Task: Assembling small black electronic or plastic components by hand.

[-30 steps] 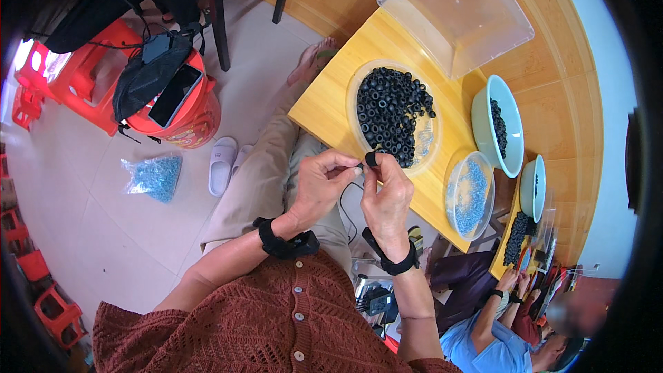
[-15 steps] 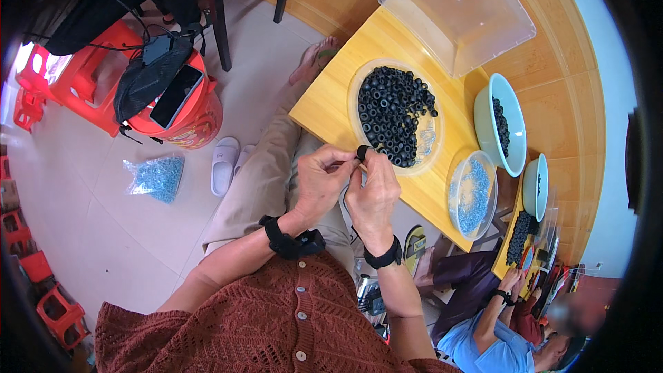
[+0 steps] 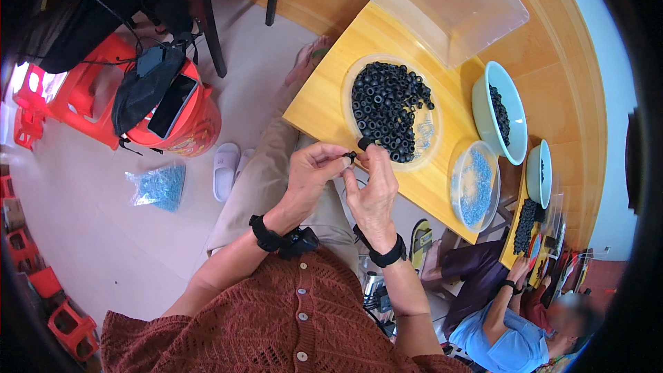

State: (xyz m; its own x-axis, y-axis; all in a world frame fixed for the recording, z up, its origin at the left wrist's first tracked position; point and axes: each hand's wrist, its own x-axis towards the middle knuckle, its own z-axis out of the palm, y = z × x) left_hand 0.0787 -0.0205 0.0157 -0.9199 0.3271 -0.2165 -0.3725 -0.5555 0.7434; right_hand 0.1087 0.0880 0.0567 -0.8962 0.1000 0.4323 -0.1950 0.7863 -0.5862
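Observation:
My left hand (image 3: 307, 176) pinches a small black rubber ring-like piece (image 3: 350, 156) between thumb and forefinger, above my lap at the table's near edge. Just right of it, my right hand (image 3: 373, 193) has its thumb and forefinger apart, with nothing visible between them. A black cover (image 3: 364, 143) is wrapped round the right forefinger. Beyond my hands, a round clear tray (image 3: 349, 114) holds many black ring pieces and a small patch of clear bits. To its right, a clear round tub (image 3: 458, 186) contains small pale-blue pieces (image 3: 475, 197).
A clear plastic bin (image 3: 449, 3) and a light-green bowl (image 3: 481, 112) of black pieces stand along the table's far side. At right, a co-worker in a blue shirt (image 3: 501, 342) works. Leftward, a red bucket (image 3: 197, 121) carries a phone; a bag of blue pieces (image 3: 162, 185) lies on the floor.
My fingertips have separated: the right thumb and forefinger have come away from the left hand's pinch. The black piece now shows plainly in the left fingers. The view has shifted slightly.

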